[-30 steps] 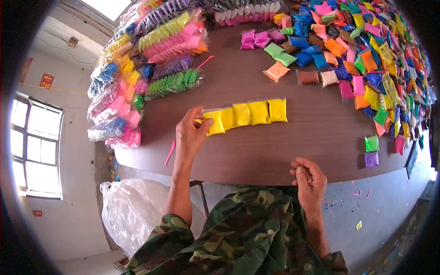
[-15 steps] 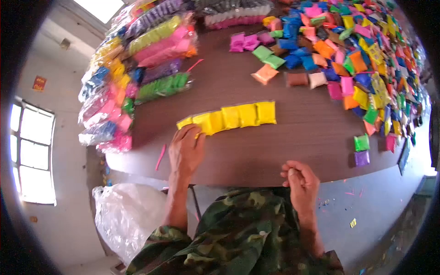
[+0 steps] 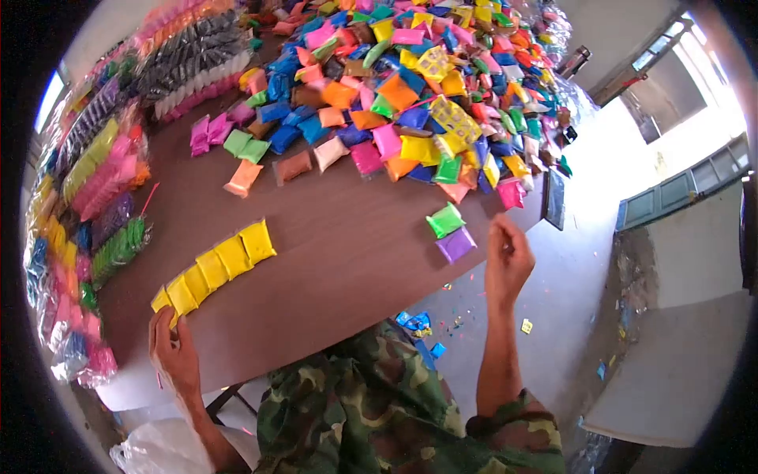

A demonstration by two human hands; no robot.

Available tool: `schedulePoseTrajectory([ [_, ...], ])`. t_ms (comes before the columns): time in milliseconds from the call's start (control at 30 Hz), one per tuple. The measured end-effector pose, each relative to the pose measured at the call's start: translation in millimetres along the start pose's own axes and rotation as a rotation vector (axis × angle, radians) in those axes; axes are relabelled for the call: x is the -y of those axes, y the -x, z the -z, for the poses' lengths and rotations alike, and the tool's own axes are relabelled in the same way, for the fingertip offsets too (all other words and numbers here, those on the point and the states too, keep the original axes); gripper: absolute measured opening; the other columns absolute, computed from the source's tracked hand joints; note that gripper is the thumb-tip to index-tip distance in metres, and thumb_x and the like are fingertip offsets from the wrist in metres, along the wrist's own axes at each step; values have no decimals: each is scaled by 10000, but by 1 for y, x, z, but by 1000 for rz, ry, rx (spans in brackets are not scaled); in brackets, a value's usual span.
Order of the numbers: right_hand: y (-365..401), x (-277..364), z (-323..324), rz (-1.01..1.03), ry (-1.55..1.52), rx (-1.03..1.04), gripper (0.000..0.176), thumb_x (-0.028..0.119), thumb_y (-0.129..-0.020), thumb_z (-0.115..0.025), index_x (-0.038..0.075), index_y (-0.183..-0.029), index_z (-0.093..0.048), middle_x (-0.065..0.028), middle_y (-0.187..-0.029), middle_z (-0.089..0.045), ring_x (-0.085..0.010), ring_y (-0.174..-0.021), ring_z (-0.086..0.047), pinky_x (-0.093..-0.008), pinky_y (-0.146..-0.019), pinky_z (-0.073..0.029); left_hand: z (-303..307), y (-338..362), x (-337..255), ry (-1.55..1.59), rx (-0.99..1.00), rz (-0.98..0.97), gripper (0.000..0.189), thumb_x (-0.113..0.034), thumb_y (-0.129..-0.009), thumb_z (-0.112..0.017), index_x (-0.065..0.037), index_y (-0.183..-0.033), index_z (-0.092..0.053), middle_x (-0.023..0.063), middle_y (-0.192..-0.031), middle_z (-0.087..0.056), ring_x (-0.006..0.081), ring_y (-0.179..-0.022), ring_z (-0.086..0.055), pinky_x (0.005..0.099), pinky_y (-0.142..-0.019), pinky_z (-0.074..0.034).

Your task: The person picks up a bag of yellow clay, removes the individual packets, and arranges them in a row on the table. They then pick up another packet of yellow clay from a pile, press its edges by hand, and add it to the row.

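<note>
A joined row of yellow packets [image 3: 213,267] lies slantwise on the brown table [image 3: 316,300]. At its lower left end, my left hand [image 3: 175,351] touches the last packet with its fingers pinched on it. My right hand [image 3: 508,257] is raised near the table's right edge, its fingers bent together; whether anything small is between them cannot be seen. Just left of that hand lie a green packet [image 3: 445,221] and a purple packet [image 3: 456,245], one against the other.
A large heap of mixed coloured packets [image 3: 371,118] covers the back. Bagged rows of packets [image 3: 118,182] line the left side. A white plastic bag [image 3: 162,446] hangs low at the left. Scraps lie on the floor [image 3: 553,292] at the right.
The view has swung to the right. My right hand has moved outward and up, close to the green and purple packets. My left hand stays at the left end of the yellow row.
</note>
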State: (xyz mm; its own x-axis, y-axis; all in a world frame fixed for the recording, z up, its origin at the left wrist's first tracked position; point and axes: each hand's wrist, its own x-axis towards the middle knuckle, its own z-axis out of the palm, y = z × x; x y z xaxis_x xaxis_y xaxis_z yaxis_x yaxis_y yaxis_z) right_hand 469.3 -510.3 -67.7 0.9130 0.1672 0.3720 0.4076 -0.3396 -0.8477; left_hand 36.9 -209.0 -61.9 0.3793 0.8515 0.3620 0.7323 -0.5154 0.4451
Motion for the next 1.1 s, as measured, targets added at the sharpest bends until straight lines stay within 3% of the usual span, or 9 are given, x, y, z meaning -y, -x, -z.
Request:
schedulePoseTrajectory([
  [33,-20,-5,5,37,96,-17,215,72,-978,-690,51,-1187,-733,-70,-1084,-748,-181,-964,-723,-280,-751,-559,-2,1,0,18,-55,-79,238,-56,-969,-689,-27,-1205,-695,117,-1193,-702,189,-740,-607,330,-632,-473],
  [167,-77,-40,0,315,462,29,367,122,-876,-762,62,-1235,-714,-129,-1228,-719,-320,-1150,-682,-416,-937,-557,-7,5,-11,49,-60,-126,213,-42,-968,-687,-24,-1179,-704,110,-1156,-709,190,-755,-624,311,-617,-486],
  [267,-94,-30,-22,230,581,32,450,175,-859,-775,66,-1288,-689,-142,-1326,-681,-375,-1247,-628,-486,-1072,-483,-14,10,-31,127,-21,-116,199,-25,-958,-691,-20,-1156,-711,111,-1124,-715,186,-770,-637,295,-603,-494],
  [500,-114,-38,-42,181,624,28,399,279,-905,-729,94,-1258,-718,-148,-1324,-687,-359,-1229,-638,-493,-1054,-495,-19,20,-53,143,15,-211,202,-9,-930,-719,-13,-1131,-714,122,-1107,-727,179,-746,-655,293,-589,-510],
  [700,-109,-49,-26,209,360,-143,288,242,-940,-703,42,-1145,-731,-142,-1032,-751,-311,-957,-712,-415,-834,-547,-23,25,-70,226,56,-138,217,-21,-898,-755,-11,-1112,-722,117,-1086,-731,148,-686,-629,284,-579,-502],
  [800,-75,-6,-9,-50,140,46,244,189,-967,-672,3,-1118,-717,-84,-883,-702,-172,-811,-667,-336,-711,-520,-26,28,-81,318,136,-109,236,-43,-874,-781,-10,-1102,-728,119,-1048,-732,135,-684,-620,273,-586,-502],
  [867,-37,13,-14,-46,-159,138,203,147,-986,-658,-1,-1108,-725,-9,-833,-654,-70,-766,-589,-267,-647,-489,-35,29,-95,415,203,-92,257,-62,-858,-800,-14,-1102,-733,121,-1012,-731,131,-692,-622,266,-597,-508],
  [1000,60,34,-41,-344,-576,480,194,71,-1003,-671,1,-1175,-725,-22,-1049,-726,-93,-903,-677,-279,-785,-574,-47,27,-141,666,519,5,297,-90,-858,-812,-2,-1131,-737,89,-980,-731,120,-754,-645,258,-673,-529],
  [1100,120,57,-66,-399,-731,685,241,114,-1026,-653,-7,-1226,-713,25,-1016,-695,-65,-886,-624,-241,-768,-523,-54,30,-169,910,644,172,270,-101,-907,-784,20,-1143,-732,50,-979,-730,92,-818,-648,260,-726,-540],
])
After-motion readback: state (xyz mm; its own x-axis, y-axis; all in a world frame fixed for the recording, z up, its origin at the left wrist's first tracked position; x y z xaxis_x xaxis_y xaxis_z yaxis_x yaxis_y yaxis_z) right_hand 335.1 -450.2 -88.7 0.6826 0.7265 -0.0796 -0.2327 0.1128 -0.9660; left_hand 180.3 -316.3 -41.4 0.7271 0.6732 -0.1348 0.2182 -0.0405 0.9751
